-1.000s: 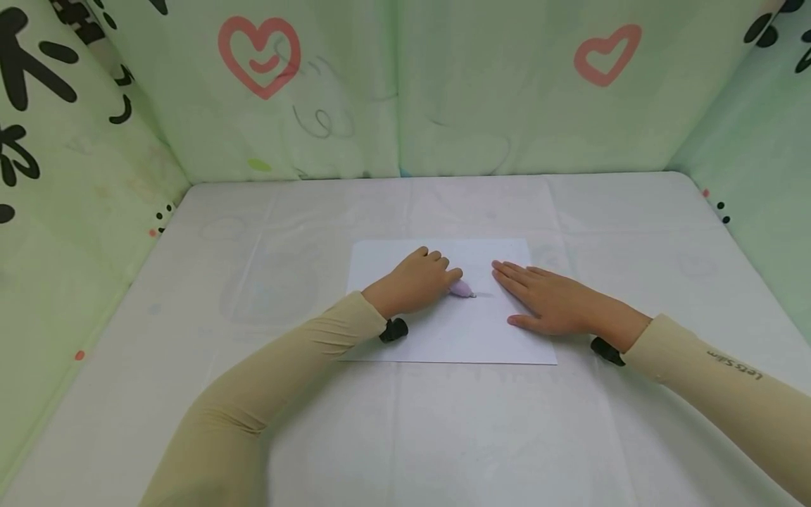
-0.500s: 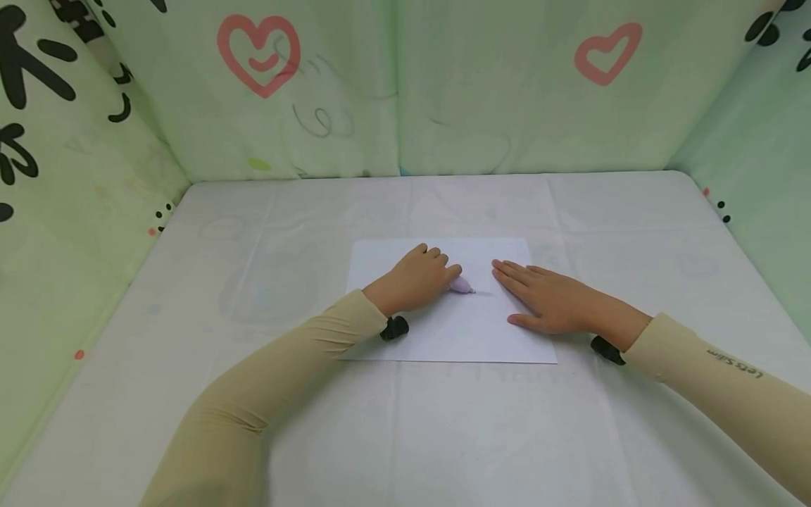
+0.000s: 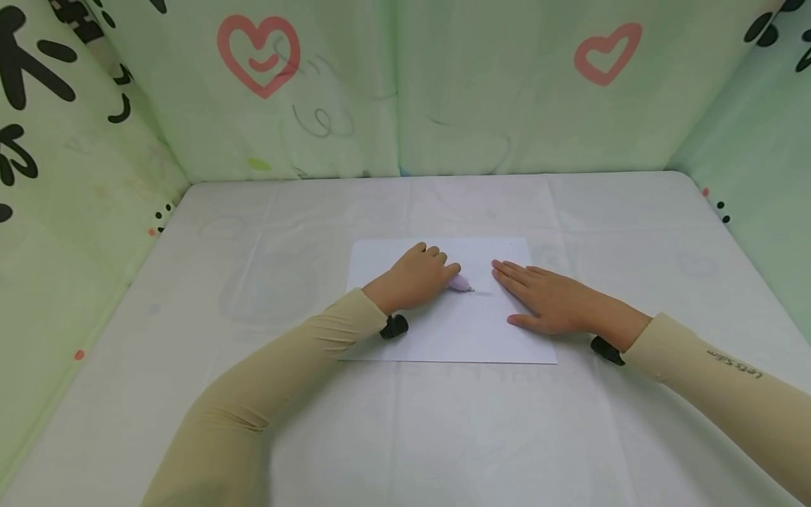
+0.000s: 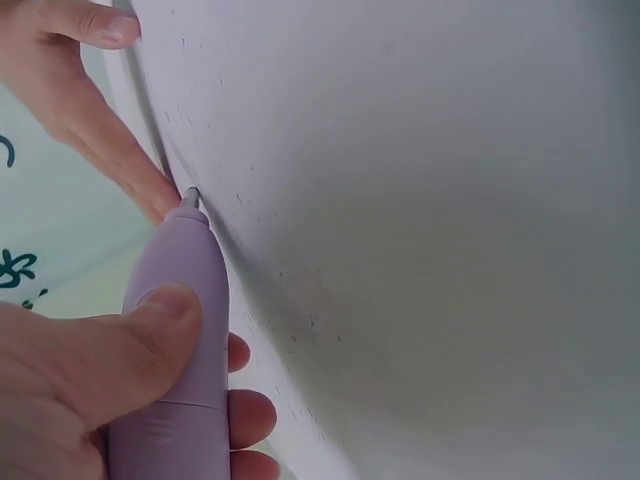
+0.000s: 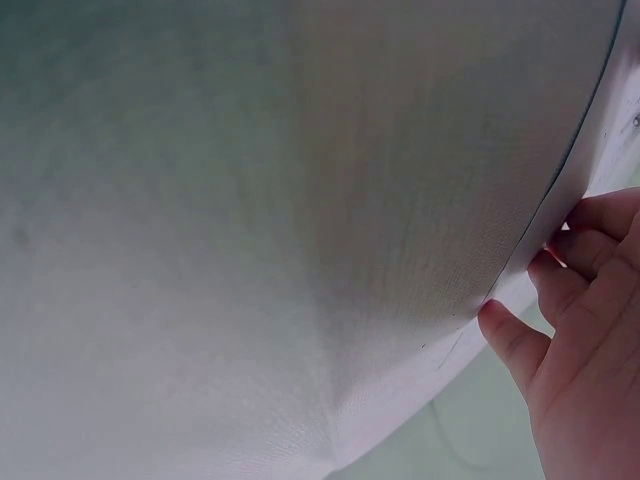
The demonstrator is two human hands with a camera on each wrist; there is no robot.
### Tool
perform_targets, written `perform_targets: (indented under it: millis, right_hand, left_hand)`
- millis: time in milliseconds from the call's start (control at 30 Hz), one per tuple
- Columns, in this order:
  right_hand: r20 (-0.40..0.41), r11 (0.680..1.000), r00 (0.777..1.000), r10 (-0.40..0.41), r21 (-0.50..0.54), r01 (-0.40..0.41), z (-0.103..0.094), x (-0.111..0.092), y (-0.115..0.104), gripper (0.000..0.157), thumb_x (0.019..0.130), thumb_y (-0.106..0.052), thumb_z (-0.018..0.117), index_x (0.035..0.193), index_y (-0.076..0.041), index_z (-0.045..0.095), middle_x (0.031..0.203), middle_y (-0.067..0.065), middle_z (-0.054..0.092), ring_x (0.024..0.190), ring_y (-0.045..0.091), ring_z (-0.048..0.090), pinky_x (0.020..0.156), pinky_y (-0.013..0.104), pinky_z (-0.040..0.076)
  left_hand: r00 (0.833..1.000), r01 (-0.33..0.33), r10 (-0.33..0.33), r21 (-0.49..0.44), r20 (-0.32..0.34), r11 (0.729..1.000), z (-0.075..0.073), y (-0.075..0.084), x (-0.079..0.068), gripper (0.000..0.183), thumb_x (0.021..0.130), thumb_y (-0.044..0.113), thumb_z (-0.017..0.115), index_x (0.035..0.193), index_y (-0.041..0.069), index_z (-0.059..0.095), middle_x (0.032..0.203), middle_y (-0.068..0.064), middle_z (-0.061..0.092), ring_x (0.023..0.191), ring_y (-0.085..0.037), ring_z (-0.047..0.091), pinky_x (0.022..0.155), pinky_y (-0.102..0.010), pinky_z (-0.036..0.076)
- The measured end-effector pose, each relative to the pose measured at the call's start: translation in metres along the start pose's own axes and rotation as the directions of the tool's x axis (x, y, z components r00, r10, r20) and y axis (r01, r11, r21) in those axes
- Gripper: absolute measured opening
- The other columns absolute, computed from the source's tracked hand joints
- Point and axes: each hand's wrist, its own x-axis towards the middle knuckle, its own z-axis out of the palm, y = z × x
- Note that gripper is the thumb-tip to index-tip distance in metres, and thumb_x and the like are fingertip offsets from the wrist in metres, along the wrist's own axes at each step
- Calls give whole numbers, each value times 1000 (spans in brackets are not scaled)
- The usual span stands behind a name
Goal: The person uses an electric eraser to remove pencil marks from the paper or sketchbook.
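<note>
In the head view my left hand (image 3: 418, 279) grips a lavender electric eraser (image 3: 459, 283), its tip pointing right, low over a white sheet of paper (image 3: 443, 338). The left wrist view shows the thumb along the body of the electric eraser (image 4: 180, 265) and fingertips curled round the far side. Just beyond the grey tip, a faint grey smudge (image 3: 484, 294) marks the sheet. Small dark specks (image 4: 283, 270) are scattered across the paper. My right hand (image 3: 551, 299) lies flat on the sheet's right side, fingers straight, thumb apart.
A white cloth (image 3: 393, 429) covers the table under the sheet. Green printed curtains (image 3: 494, 105) with hearts stand along the back and both sides. Each wrist carries a small black camera, such as the black camera (image 3: 394, 327) on the left.
My left hand, with the electric eraser, has shifted very slightly to the left and away from the body. The right hand keeps its place on the paper.
</note>
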Motion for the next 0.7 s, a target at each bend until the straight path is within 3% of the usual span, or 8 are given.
perform_targets:
  millis: [267, 500, 700]
  right_hand:
    - [0, 1000, 1000, 0, -2, 0, -1, 0, 0, 73, 94, -37, 52, 148, 0, 20, 157, 16, 17, 144, 33, 20, 113, 50, 23]
    - [5, 1000, 1000, 0, 0, 0, 0, 0, 1, 73, 94, -38, 51, 148, 0, 19, 157, 16, 16, 144, 33, 19, 113, 50, 23]
    - [1, 1000, 1000, -3, -1, 3, 0, 0, 1, 73, 94, -37, 52, 148, 1, 20, 157, 16, 17, 144, 33, 20, 113, 50, 23]
  left_hand:
    - [999, -33, 33, -15, -10, 999, 0, 2, -2, 26, 97, 28, 50, 120, 18, 55, 109, -3, 66, 101, -19, 61, 88, -32, 45]
    - [999, 6, -5, -24, 36, 1000, -2, 0, -1, 28, 99, 26, 46, 124, 17, 53, 113, -4, 64, 104, -19, 59, 89, -31, 43]
    - [1000, -8, 8, -22, 25, 1000, 4, 0, 3, 27, 99, 29, 47, 123, 18, 53, 111, -3, 64, 102, -19, 59, 87, -31, 43]
